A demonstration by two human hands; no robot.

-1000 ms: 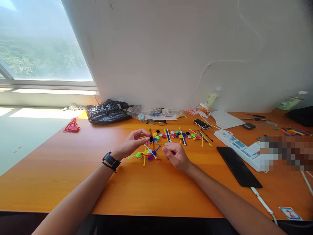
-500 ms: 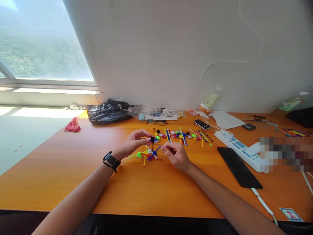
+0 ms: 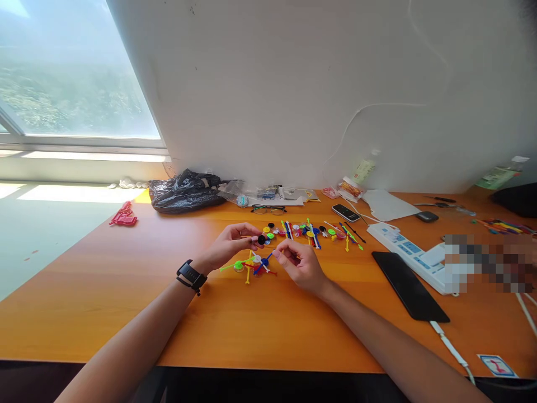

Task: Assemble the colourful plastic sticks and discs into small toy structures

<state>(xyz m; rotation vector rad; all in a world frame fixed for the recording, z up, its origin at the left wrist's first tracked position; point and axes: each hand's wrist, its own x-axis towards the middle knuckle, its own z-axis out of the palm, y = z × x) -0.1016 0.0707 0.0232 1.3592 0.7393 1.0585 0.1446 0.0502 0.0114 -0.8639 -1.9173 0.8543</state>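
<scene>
My left hand (image 3: pixel 235 240) pinches a small black plastic disc (image 3: pixel 262 239) between thumb and fingers, raised above the table. Facing it, my right hand (image 3: pixel 301 265) has its thumb and forefinger closed together; whether anything small is between them I cannot make out. Below and between the hands lies a cluster of plastic spinners with arrow pointers: a green spinner (image 3: pixel 239 265), a yellow arrow (image 3: pixel 247 275), a blue spinner (image 3: pixel 264 262), plus red and white arrows. The blue arrow's end lies close to my right fingertips.
Behind the hands, loose coloured discs and arrows (image 3: pixel 311 234) are strewn in a row. Eyeglasses (image 3: pixel 269 210) and a black plastic bag (image 3: pixel 184 192) lie farther back. On the right are a power strip (image 3: pixel 406 254) and a phone on a cable (image 3: pixel 410 286). A red object (image 3: pixel 123 215) lies left.
A dark arrow stood upright across the black disc before; now it no longer shows upright, and more of the disc's face is visible. My right fingers have shifted slightly left.
</scene>
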